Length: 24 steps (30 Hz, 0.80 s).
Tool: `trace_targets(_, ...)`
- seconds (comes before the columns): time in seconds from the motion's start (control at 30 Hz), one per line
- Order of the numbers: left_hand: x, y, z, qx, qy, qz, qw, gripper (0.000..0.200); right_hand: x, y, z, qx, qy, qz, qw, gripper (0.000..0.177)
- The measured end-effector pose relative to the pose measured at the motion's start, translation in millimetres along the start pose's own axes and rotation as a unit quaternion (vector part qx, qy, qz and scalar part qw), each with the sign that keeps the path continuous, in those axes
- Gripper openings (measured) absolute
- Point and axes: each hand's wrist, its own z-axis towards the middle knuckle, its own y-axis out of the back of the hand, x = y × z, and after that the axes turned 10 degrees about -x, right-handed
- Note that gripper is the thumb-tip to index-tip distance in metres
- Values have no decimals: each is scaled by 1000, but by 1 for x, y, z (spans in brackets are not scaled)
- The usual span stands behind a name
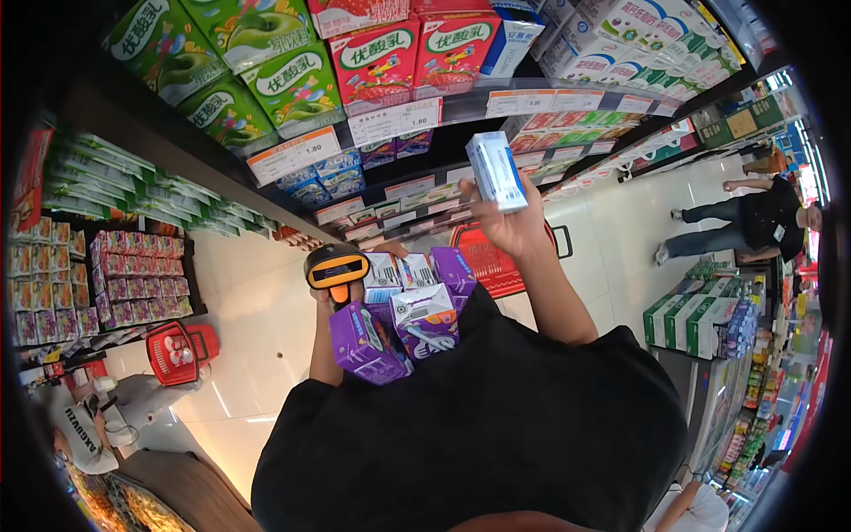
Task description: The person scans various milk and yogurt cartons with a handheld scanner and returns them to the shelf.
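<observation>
White carton [498, 171], long axis up-left, clamped in right hand [514, 224]; left [394, 249] clutching cartons [425, 321]

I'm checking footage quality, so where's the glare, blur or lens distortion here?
Head view: the lens bows the shelf edge and blackens the corners; head view: streaks of light glare on the floor; head view: fine print on the raised carton looks soft.

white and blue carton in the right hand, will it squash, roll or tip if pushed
The white and blue carton probably resists squashing, as its edges look straight. Its flat faces suggest sliding rather than rolling. Stood on end, its narrow shape may tip.
</observation>
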Motion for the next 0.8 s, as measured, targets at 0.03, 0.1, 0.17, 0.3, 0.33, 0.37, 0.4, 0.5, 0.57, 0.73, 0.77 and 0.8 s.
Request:
trace_targets(0.03,-2,0,4,3,0,2,1000,43,-3,-4,-7,4,3,-1,1000,54)
trace_targets(0.1,-6,-1,12,12,1,4,1000,43,-7,-17,-20,-19,40,-58,997,54)
trace_targets(0.17,-8,0,21,19,3,5,1000,43,4,-18,-27,209,-98,-88,969,59)
trace_targets(0.3,-6,-1,30,27,4,1,1000,43,2,-92,-73,122,113,-479,862,77)
trace_targets(0.33,-7,-1,31,28,4,1,1000,43,1,-98,-77,115,200,-501,834,75)
trace_targets(0.37,-8,-1,34,30,4,2,1000,43,2,-102,-80,109,286,-519,798,72)
trace_targets(0.4,-9,-2,36,32,3,2,999,43,7,-108,-81,110,288,-520,796,72)
trace_targets(0.5,-9,-3,42,37,-1,2,999,43,24,-128,-80,69,436,-399,804,54)
trace_targets(0.57,-11,-3,42,37,-6,2,999,43,46,-131,-84,78,342,-361,864,62)
trace_targets(0.73,-14,-7,45,37,-19,5,999,43,38,-146,-75,174,490,-396,757,69)
trace_targets(0.77,-15,-8,46,36,-19,5,999,43,42,-149,-75,175,491,-396,756,69)
trace_targets(0.8,-15,-9,47,36,-19,5,999,43,48,-153,-77,150,528,-424,721,70)
